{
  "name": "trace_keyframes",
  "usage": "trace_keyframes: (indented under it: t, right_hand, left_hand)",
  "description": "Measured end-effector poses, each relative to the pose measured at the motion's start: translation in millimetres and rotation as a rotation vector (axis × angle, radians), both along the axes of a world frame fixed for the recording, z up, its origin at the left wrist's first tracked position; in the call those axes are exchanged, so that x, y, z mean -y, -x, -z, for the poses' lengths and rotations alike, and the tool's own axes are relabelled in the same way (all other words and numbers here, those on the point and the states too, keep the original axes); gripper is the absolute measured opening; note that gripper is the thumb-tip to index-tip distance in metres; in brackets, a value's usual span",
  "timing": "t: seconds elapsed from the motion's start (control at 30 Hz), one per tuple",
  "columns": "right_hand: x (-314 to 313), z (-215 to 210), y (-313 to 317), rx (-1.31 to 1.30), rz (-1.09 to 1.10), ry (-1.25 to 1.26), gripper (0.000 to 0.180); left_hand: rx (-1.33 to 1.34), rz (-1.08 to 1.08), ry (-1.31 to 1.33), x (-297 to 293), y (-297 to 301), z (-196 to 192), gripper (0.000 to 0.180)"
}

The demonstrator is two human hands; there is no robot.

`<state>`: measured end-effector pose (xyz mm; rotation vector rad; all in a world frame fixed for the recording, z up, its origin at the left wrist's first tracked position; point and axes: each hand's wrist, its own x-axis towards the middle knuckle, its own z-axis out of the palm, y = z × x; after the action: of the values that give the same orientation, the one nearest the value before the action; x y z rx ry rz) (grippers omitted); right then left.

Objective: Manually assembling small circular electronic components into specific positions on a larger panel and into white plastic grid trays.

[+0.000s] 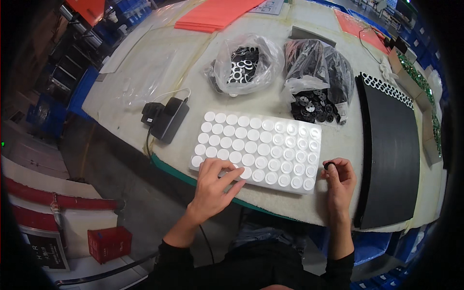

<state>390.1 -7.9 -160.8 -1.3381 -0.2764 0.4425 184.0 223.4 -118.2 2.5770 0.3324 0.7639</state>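
Note:
A white block [220,181] carries rows of round white caps [238,145] in front of me. My left hand [212,186] is over its near edge, fingers bent and a little apart, the tips at a cap in the front row. Nothing shows between those fingertips. Off the block's right end, my right hand [340,181] pinches a small round black part [329,165] between thumb and fingers. Beyond the block, an opened plastic bag [316,89] holds many similar black round parts. Another clear bag [263,58] contains white rings and black pieces.
A black curved board [391,159] with rows of white-rimmed round pieces at its far end lies to the right. A black power adapter [174,121] with cables sits left of the block. Orange sheets [212,17] lie far back; green-filled trays [415,77] line the right edge.

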Motion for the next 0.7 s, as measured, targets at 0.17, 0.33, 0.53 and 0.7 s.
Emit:
trace_keyframes:
  t: [0.17,0.33,0.53,0.7]
  right_hand:
    - [2.4,2.2,0.7,-0.005,-0.001,0.001,0.011]
    - [4.3,0.3,3.2,-0.042,-0.004,-0.04,0.012]
    - [4.9,2.8,2.8,-0.082,-0.001,-0.069,0.014]
    - [4.4,-2.4,3.6,-0.121,0.003,-0.066,0.015]
  left_hand:
    - [-0.107,0.055,0.017,-6.3,-4.8,-12.6,0.028]
    - [-0.173,0.107,-0.084,-4.8,-10.2,-22.0,0.023]
    - [-0.207,0.232,-0.349,-8.0,-14.7,-23.7,0.019]
    - [-0.212,0.328,-0.667,-5.2,-15.1,-19.1,0.013]
